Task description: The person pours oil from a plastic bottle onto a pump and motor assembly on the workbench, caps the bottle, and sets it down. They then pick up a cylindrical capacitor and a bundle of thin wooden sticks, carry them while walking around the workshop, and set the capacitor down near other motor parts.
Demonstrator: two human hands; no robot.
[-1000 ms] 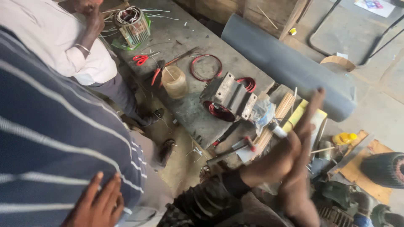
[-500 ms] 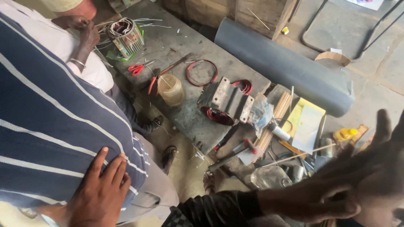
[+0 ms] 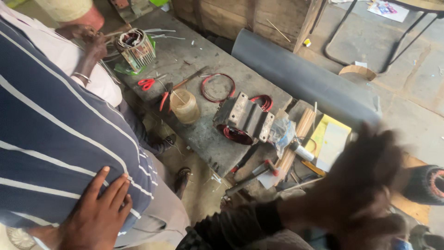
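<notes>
Now right hand lower, blurrier, left hand unmoved

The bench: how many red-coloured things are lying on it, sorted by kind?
Red-handled scissors: 1
Red-handled pliers: 1
Loose red wire coil: 1
Motor block with red windings: 1
Total: 4

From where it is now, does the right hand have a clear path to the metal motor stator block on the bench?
Probably yes. The right hand, blurred and empty, hovers over the tool clutter to the right of the motor stator block. Only low tools and a hammer lie between, nothing standing tall.
</notes>
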